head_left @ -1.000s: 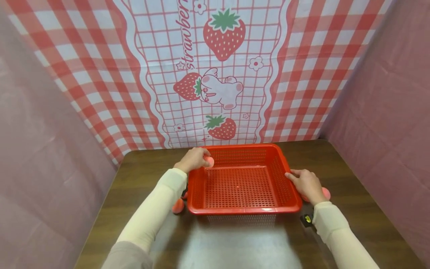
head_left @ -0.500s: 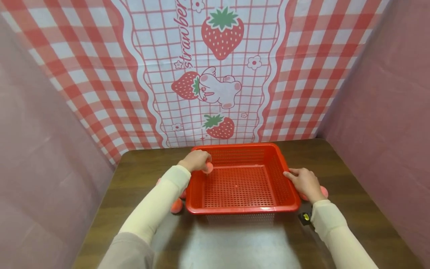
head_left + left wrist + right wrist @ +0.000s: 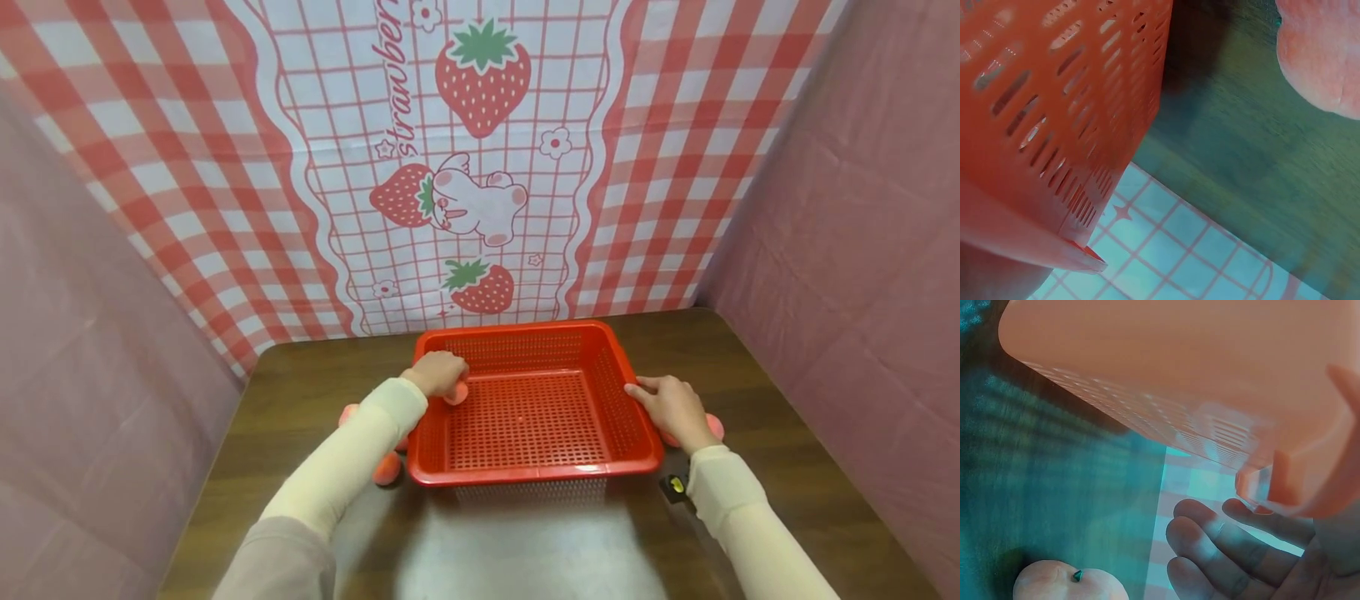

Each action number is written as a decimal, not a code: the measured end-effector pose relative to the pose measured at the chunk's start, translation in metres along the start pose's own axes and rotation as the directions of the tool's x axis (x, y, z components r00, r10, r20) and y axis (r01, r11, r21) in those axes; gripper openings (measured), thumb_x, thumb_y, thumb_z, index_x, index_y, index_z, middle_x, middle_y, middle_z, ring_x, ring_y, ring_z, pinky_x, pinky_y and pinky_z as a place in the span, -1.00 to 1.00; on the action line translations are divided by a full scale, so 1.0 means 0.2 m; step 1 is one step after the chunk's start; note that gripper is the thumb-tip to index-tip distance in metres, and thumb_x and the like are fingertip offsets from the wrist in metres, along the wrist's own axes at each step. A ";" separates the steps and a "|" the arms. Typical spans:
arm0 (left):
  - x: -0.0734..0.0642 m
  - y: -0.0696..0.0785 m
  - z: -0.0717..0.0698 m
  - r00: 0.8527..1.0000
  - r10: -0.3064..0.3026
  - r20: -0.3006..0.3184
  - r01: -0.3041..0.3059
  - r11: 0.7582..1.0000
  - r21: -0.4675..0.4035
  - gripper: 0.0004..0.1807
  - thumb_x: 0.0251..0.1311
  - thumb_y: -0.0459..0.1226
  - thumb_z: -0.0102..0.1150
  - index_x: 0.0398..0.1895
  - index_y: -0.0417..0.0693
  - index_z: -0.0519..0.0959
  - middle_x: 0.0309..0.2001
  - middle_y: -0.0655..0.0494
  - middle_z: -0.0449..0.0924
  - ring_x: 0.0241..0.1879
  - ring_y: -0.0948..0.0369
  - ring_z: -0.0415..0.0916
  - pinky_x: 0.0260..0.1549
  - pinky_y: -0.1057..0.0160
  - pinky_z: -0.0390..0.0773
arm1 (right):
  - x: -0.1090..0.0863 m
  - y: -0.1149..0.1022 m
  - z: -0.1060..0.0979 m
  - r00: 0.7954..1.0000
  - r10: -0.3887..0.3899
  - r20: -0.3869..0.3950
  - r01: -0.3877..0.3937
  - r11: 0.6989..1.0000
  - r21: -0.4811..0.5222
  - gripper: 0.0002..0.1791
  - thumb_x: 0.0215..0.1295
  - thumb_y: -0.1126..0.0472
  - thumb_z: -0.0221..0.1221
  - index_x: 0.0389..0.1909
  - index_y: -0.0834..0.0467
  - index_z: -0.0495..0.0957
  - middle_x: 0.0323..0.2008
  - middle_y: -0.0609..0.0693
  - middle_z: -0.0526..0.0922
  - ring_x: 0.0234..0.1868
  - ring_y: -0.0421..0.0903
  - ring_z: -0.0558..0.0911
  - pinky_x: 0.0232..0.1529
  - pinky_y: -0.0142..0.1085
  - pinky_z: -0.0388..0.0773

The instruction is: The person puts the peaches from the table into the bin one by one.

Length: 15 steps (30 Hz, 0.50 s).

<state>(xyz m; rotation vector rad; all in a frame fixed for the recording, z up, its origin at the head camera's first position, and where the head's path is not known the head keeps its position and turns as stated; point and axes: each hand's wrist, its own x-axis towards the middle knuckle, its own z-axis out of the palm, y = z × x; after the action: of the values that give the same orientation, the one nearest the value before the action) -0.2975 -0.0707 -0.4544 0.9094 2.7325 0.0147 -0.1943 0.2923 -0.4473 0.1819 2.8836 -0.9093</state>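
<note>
**Left hand [image 3: 438,372] holds a peach [image 3: 456,394] inside the left end of the basket [image 3: 534,475]**

The step in hand, as I judge it, is placing this peach in the basket. The left hand reaches across the basket's left rim, its curled fingers pinching the peach. The right hand [image 3: 675,407] grips the basket's right rim, thumb over the top and other fingers loosely bent on the outer side, probably to steady it. The next move calls, in my opinion, for resting the peach on the basket's floor and then loosening the left fingers gently, so that it does not roll.

More fruit lies outside: a front peach [image 3: 387,469] by the basket's front left corner, and a far peach [image 3: 348,413] left of the basket, partly behind the sleeve [image 3: 341,467]. Right of the basket, a side peach [image 3: 714,427] is partly covered by the right hand.

I cannot tell whether the held peach touches the basket's floor. The left thumb is hidden, and the left wrist view does not show this grip. How firm the right hold is, I cannot say. A dark thing [image 3: 675,488], near the basket's front right corner, is too small to identify.
</note>
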 end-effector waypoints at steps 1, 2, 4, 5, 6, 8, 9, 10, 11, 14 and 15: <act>0.00 0.00 0.00 1.000 -0.001 -0.007 0.001 1.000 0.009 -0.77 0.12 -0.43 0.24 -0.14 -0.08 0.68 -0.16 0.00 0.70 -0.14 0.05 0.61 -0.15 0.15 0.56 | 0.00 0.00 0.00 1.000 0.000 0.001 0.000 1.000 -0.001 -0.38 0.38 -0.04 0.14 0.23 0.37 0.44 -0.26 0.25 0.72 -0.52 -0.14 0.59 -0.43 -0.29 0.54; 0.00 0.00 0.01 1.000 0.001 -0.017 0.000 1.000 0.016 -0.82 0.12 -0.43 0.23 -0.21 -0.08 0.67 -0.21 0.00 0.70 -0.20 0.06 0.60 -0.20 0.17 0.54 | 0.00 0.00 0.00 1.000 0.001 0.003 -0.001 1.000 -0.001 -0.37 0.38 -0.05 0.14 0.24 0.37 0.43 -0.27 0.24 0.73 -0.52 -0.14 0.59 -0.44 -0.29 0.54; 0.00 -0.01 0.01 0.999 0.006 -0.033 -0.005 1.000 0.021 -0.92 0.11 -0.43 0.22 -0.38 -0.08 0.63 -0.36 0.03 0.64 -0.34 0.11 0.51 -0.31 0.21 0.44 | 0.00 0.00 0.01 1.000 0.003 0.003 -0.003 1.000 -0.001 -0.37 0.38 -0.05 0.14 0.24 0.37 0.43 -0.30 0.22 0.73 -0.53 -0.14 0.59 -0.45 -0.30 0.53; 0.00 -0.01 0.01 0.999 0.009 -0.040 -0.008 1.000 0.021 -0.90 0.11 -0.43 0.21 -0.47 -0.07 0.58 -0.44 0.05 0.58 -0.41 0.13 0.43 -0.36 0.21 0.38 | 0.00 -0.01 0.01 1.000 0.004 0.005 -0.004 1.000 0.000 -0.37 0.38 -0.04 0.14 0.24 0.37 0.43 -0.31 0.21 0.73 -0.53 -0.14 0.59 -0.46 -0.30 0.53; 0.00 -0.01 0.02 0.999 0.012 -0.047 -0.011 1.000 0.023 -0.85 0.11 -0.43 0.20 -0.54 -0.06 0.51 -0.51 0.06 0.50 -0.46 0.14 0.35 -0.39 0.22 0.32 | 0.00 -0.01 0.01 1.000 0.004 0.006 -0.004 1.000 0.001 -0.37 0.38 -0.05 0.14 0.24 0.37 0.43 -0.33 0.21 0.73 -0.54 -0.14 0.60 -0.47 -0.30 0.52; 0.00 -0.01 0.02 0.998 0.020 -0.059 -0.019 1.000 0.021 -0.73 0.11 -0.43 0.18 -0.64 -0.03 0.38 -0.59 0.10 0.34 -0.50 0.16 0.21 -0.43 0.22 0.23 | 0.00 -0.01 0.01 1.000 0.007 0.009 -0.007 1.000 0.005 -0.37 0.38 -0.04 0.14 0.25 0.37 0.42 -0.34 0.20 0.73 -0.54 -0.14 0.60 -0.48 -0.31 0.53; 0.00 -0.01 0.02 0.998 0.023 -0.065 -0.022 1.000 0.018 -0.70 0.11 -0.44 0.17 -0.66 -0.02 0.33 -0.61 0.12 0.27 -0.51 0.17 0.16 -0.45 0.22 0.21 | 0.00 -0.01 0.01 1.000 0.005 0.006 -0.005 1.000 0.002 -0.37 0.38 -0.04 0.14 0.24 0.37 0.43 -0.34 0.20 0.73 -0.54 -0.14 0.60 -0.47 -0.31 0.52; 0.00 -0.02 0.02 0.997 0.028 -0.075 -0.026 0.999 0.021 -0.68 0.11 -0.44 0.16 -0.67 -0.01 0.30 -0.63 0.13 0.23 -0.52 0.18 0.14 -0.46 0.22 0.20 | 0.00 -0.01 0.01 1.000 0.004 0.007 -0.004 1.000 0.002 -0.37 0.38 -0.04 0.14 0.24 0.37 0.43 -0.34 0.20 0.72 -0.54 -0.14 0.60 -0.47 -0.31 0.52; 0.00 -0.02 0.02 0.996 0.033 -0.084 -0.031 0.999 0.027 -0.68 0.10 -0.44 0.16 -0.67 0.00 0.30 -0.63 0.14 0.22 -0.52 0.18 0.14 -0.47 0.22 0.20 | 0.00 -0.01 0.01 1.000 0.003 0.007 -0.003 1.000 0.002 -0.37 0.38 -0.04 0.14 0.25 0.37 0.42 -0.33 0.21 0.72 -0.54 -0.14 0.60 -0.47 -0.30 0.53; 0.00 -0.02 0.01 0.992 0.045 -0.118 -0.042 0.999 0.022 -0.82 0.06 -0.44 0.16 -0.61 -0.08 0.44 -0.60 0.08 0.34 -0.50 0.15 0.21 -0.45 0.20 0.25 | 0.01 -0.01 0.01 1.000 -0.001 0.000 0.001 1.000 -0.013 -0.37 0.38 -0.04 0.13 0.25 0.36 0.43 -0.33 0.22 0.73 -0.53 -0.12 0.59 -0.44 -0.29 0.51; -0.01 -0.02 0.01 0.991 0.043 -0.130 -0.041 0.999 0.018 -0.90 0.07 -0.43 0.18 -0.53 -0.12 0.53 -0.55 0.05 0.44 -0.47 0.14 0.29 -0.42 0.20 0.32 | 0.01 -0.01 0.00 1.000 -0.008 -0.004 0.008 1.000 -0.022 -0.37 0.38 -0.05 0.13 0.24 0.37 0.43 -0.34 0.22 0.73 -0.53 -0.12 0.58 -0.44 -0.28 0.50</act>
<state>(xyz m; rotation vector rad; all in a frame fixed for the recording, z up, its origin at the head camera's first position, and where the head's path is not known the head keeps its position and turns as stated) -0.2990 -0.0752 -0.4559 1.0035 2.8363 0.0632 -0.1961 0.2901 -0.4469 0.1702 2.8994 -0.8791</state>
